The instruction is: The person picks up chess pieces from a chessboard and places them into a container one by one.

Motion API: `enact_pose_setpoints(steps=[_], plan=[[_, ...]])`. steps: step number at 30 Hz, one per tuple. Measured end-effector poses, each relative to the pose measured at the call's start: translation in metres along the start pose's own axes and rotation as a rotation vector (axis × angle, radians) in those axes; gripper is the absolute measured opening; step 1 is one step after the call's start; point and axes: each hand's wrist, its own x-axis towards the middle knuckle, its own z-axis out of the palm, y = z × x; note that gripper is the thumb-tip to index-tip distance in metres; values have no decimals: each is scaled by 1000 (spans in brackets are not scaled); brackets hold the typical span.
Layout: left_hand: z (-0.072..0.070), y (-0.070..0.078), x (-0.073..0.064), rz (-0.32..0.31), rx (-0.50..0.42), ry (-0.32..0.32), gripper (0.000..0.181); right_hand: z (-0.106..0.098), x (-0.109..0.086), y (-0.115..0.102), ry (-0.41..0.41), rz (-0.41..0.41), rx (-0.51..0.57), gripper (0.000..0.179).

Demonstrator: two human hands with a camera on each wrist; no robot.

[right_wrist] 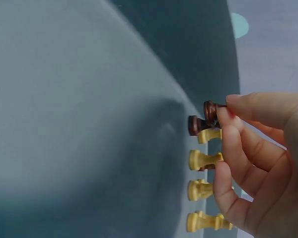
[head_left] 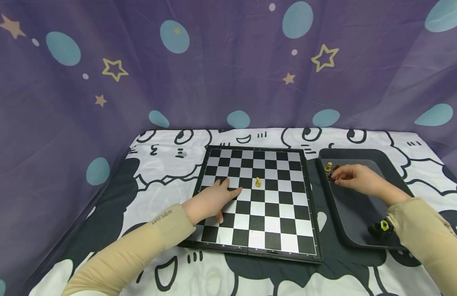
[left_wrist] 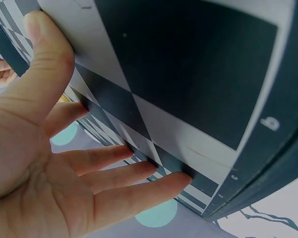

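Note:
My left hand (head_left: 212, 199) lies with spread fingers on the left side of the black-and-white chessboard (head_left: 272, 222). In the left wrist view, its fingertips (left_wrist: 181, 181) meet the squares and the palm holds nothing. A single yellow chess piece (head_left: 258, 182) stands near the middle of the board, right of this hand. Over the far left part of the dark grey tray (head_left: 356, 216), my right hand (head_left: 356, 179) pinches a dark brown chess piece (right_wrist: 211, 112) between thumb and index finger. Another dark piece (right_wrist: 193, 126) is close behind it, and the right fingers partly cover yellow pieces (right_wrist: 201, 159) in a row.
One yellow piece (head_left: 328, 167) stands by the tray's far left corner. The tray is right of the board, on a cartoon-patterned cloth (head_left: 210, 275). A purple curtain (head_left: 221, 61) with stars hangs behind. A black wrist strap (head_left: 378, 231) shows at the right sleeve.

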Motion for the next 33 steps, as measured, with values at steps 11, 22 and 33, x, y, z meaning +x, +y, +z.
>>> enact_pose_setpoints(steps=[11, 22, 33], plan=[[-2, -2, 1, -12, -31, -15, 106, 10, 4, 5, -33, -5, 40, 16], [-1, -1, 2, -15, -21, -15, 107, 13, 5, 6, -66, 9, 43, 21], [-1, -1, 1, -15, -36, -12, 106, 8, 2, 2, -54, 39, -2, 22]])
